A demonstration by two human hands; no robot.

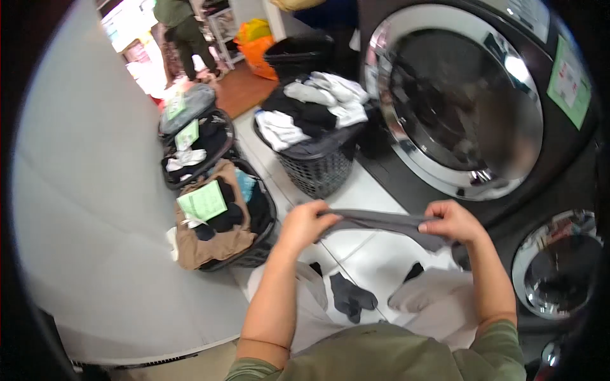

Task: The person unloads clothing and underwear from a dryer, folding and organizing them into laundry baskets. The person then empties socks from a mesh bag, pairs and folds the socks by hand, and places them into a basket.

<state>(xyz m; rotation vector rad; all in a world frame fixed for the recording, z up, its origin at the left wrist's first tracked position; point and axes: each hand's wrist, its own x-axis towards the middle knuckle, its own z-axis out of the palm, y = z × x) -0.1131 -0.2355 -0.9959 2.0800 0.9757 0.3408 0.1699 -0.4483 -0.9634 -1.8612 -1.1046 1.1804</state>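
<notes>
A dark grey cloth (pixel 381 221) is stretched between my two hands, above the white tiled floor. My left hand (pixel 309 223) grips its left end, thumb over the fabric. The other end is pinched in my right hand (pixel 450 222), and some of the cloth hangs below that hand. Beneath it, a dark grey sock-like piece (pixel 351 297) lies on the floor between my legs. Beyond my hands stands a dark basket (pixel 318 168) heaped with white and black clothes (pixel 311 108).
Baskets of clothes with green papers (pixel 202 202) line the left wall (pixel 95 190). On the right are a large round-doored machine (pixel 454 101) and a smaller round door (pixel 559 263). An orange bag (pixel 259 57) and another person (pixel 184 35) are farther back.
</notes>
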